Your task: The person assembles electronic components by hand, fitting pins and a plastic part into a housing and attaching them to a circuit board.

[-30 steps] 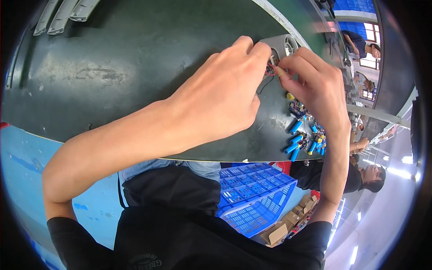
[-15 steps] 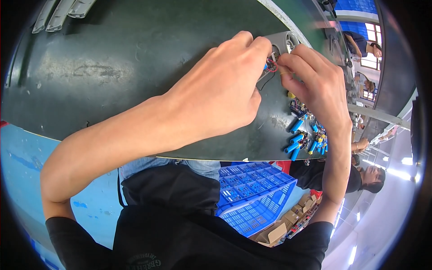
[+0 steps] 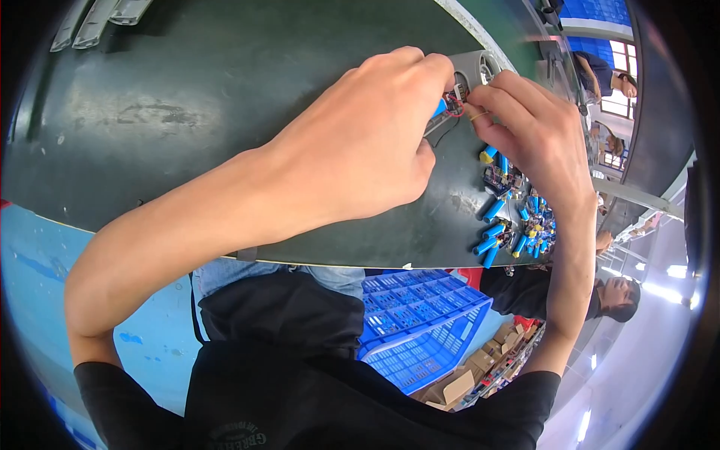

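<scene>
My left hand (image 3: 375, 127) is closed around a grey plastic housing (image 3: 471, 66) above the dark green table. Inside the housing show a blue cylindrical battery (image 3: 439, 109), part of a circuit board and a red wire (image 3: 459, 112). A black wire (image 3: 450, 135) hangs in a loop below. At the housing's open side my right hand (image 3: 529, 127) pinches with thumb and forefinger; a thin yellowish wire (image 3: 478, 115) comes out at the fingertips. What else the fingers hold is hidden. Below my right hand lies a pile of blue batteries with circuit boards (image 3: 517, 221).
Several grey shell pieces (image 3: 94, 26) lie at the table's far left. Blue plastic crates (image 3: 427, 315) stand below the table (image 3: 315, 251) edge, beside cardboard boxes (image 3: 457, 386). A person in black (image 3: 517, 292) sits to my right; others are farther along.
My right hand has shifted slightly right, showing more of the battery pile. The left hand has barely moved and keeps its hold on the housing.
</scene>
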A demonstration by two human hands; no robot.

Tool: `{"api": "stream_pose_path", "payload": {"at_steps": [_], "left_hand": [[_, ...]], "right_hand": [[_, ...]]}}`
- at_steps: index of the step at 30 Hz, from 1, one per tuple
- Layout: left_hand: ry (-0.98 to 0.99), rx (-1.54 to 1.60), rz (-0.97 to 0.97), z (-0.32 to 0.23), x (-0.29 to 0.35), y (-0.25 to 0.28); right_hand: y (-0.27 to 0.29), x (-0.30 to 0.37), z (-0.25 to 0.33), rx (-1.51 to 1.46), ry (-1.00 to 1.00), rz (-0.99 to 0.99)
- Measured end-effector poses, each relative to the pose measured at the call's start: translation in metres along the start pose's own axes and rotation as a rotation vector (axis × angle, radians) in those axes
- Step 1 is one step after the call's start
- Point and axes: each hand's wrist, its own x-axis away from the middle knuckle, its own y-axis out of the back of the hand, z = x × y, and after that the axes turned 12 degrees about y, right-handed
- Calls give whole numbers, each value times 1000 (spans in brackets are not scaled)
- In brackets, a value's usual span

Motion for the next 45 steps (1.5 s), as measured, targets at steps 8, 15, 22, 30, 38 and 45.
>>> {"api": "stream_pose_path", "payload": {"at_steps": [8, 15, 22, 30, 38, 45], "left_hand": [[-8, 6, -4, 2, -3, 1], [-61, -16, -50, 1, -2, 1], [2, 5, -17, 0, -1, 4], [18, 3, 11, 3, -2, 5], [-8, -8, -64, 5, 2, 3], [3, -19, -40, 8, -1, 0]], "right_hand": [[0, -1, -5, -63, 82, 26], [-9, 4, -4, 0, 122, -60], [-10, 5, 0, 1, 101, -80], [-12, 4, -2, 34, 146, -61], [-17, 4, -3, 46, 170, -79], [-15, 5, -4, 63, 197, -82]]}}
